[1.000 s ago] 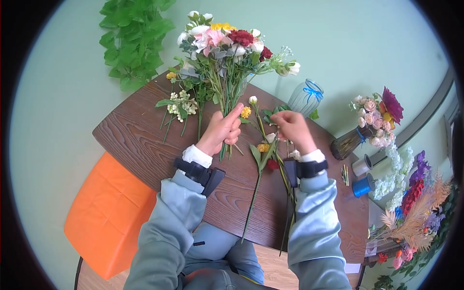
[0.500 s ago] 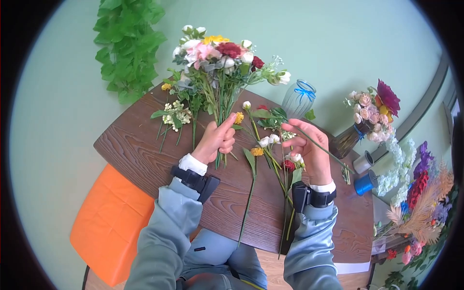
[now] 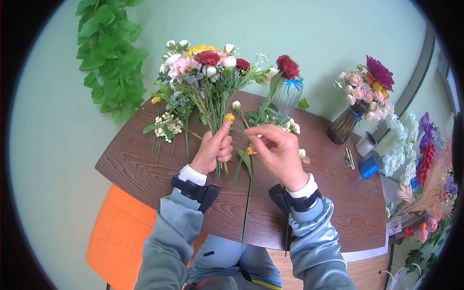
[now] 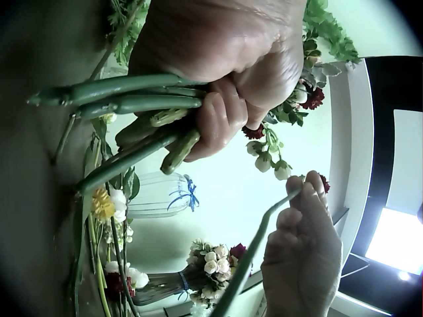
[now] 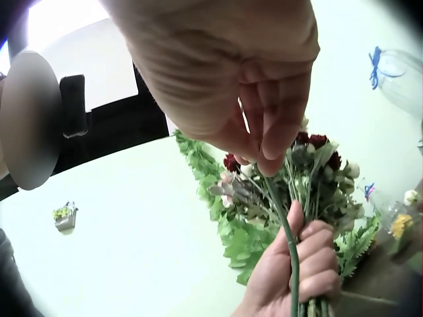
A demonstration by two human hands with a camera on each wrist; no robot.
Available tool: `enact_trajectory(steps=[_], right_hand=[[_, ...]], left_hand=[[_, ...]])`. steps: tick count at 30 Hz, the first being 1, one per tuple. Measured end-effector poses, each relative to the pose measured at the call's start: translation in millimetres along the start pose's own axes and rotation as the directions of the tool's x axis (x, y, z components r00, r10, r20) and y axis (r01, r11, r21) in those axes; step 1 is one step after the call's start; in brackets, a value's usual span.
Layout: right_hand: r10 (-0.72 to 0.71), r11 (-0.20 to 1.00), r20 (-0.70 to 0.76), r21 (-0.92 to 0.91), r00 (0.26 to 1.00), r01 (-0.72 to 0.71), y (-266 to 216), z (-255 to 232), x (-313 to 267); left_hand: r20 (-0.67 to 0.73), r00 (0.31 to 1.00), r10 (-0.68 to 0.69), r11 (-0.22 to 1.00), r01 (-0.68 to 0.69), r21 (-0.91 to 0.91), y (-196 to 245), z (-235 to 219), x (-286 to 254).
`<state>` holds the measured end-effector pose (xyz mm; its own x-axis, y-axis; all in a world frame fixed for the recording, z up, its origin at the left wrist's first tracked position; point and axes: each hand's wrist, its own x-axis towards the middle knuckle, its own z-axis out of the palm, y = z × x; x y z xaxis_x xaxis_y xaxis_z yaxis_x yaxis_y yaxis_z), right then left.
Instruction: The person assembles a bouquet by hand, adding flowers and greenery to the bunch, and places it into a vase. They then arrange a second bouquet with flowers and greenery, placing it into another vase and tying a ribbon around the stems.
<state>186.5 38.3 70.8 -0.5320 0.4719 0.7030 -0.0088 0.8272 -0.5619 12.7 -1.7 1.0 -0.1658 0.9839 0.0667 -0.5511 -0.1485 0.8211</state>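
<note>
My left hand (image 3: pixel 212 151) grips the gathered stems (image 4: pixel 132 99) of an artificial bouquet (image 3: pixel 205 67) of white, pink, yellow and dark red flowers. Cut stem ends stick out below the fist in the left wrist view. To the right, my right hand (image 3: pixel 278 150) pinches the green stem (image 5: pixel 285 228) of a single dark red flower (image 3: pixel 287 66) between thumb and fingertips. That flower stands above the hand with a long leaf (image 3: pixel 271 94) below its head. In the right wrist view its stem crosses in front of the left hand (image 5: pixel 317 257).
Loose stems, white berries (image 3: pixel 166 126) and yellow blooms (image 3: pixel 250 150) lie on the dark wooden table (image 3: pixel 338 208). Behind stand a glass vase (image 3: pixel 290 99) with blue ribbon and a filled dark vase (image 3: pixel 344 125). A blue spool (image 3: pixel 371 165) sits at the right edge; an orange stool (image 3: pixel 121 237) stands left.
My right hand has picked up the dark red flower from among the loose stems and brought it upright, leftward toward the bouquet. The left hand keeps its grip on the bouquet.
</note>
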Motion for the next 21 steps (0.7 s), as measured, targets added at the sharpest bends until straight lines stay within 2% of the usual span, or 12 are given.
enact_trajectory(steps=[3,5,7,9,11,15,17,18,20,21], right_hand=[[-0.057,0.998,0.028,-0.031,0.998,0.058,4,10,3],[-0.088,0.995,0.045,-0.045,0.995,0.090,6,14,6],[-0.171,0.980,0.055,-0.097,0.984,0.175,7,17,9],[-0.155,0.980,0.056,-0.120,0.986,0.160,5,17,9],[-0.177,0.973,0.084,-0.133,0.981,0.187,4,16,8],[-0.118,0.982,0.096,-0.134,0.988,0.130,3,11,6],[-0.041,0.992,0.066,-0.118,0.997,0.049,8,9,6],[-0.042,0.992,0.064,-0.119,0.997,0.050,8,8,6],[-0.005,0.994,0.075,-0.108,0.997,0.014,9,7,6],[-0.005,0.994,0.072,-0.109,0.997,0.013,9,7,6]], left_hand=[[0.005,1.000,-0.022,0.998,0.022,0.059,-2,11,-5],[0.060,0.997,-0.039,0.999,0.038,0.017,-6,11,-5],[-0.108,0.993,-0.039,0.997,0.046,0.063,-10,17,-4],[-0.057,0.997,-0.047,0.998,0.050,0.047,-20,8,-2],[-0.040,0.998,-0.040,0.997,0.037,-0.062,-18,17,-6],[-0.040,0.999,0.023,0.998,-0.026,-0.065,-21,17,-7],[0.277,0.959,-0.056,0.977,0.110,-0.183,-23,7,-6],[0.279,0.959,-0.056,0.977,0.110,-0.181,-24,6,-5],[0.272,0.962,0.019,0.997,-0.038,0.065,-22,11,-7],[0.275,0.961,0.017,0.997,-0.037,0.066,-22,12,-7]])
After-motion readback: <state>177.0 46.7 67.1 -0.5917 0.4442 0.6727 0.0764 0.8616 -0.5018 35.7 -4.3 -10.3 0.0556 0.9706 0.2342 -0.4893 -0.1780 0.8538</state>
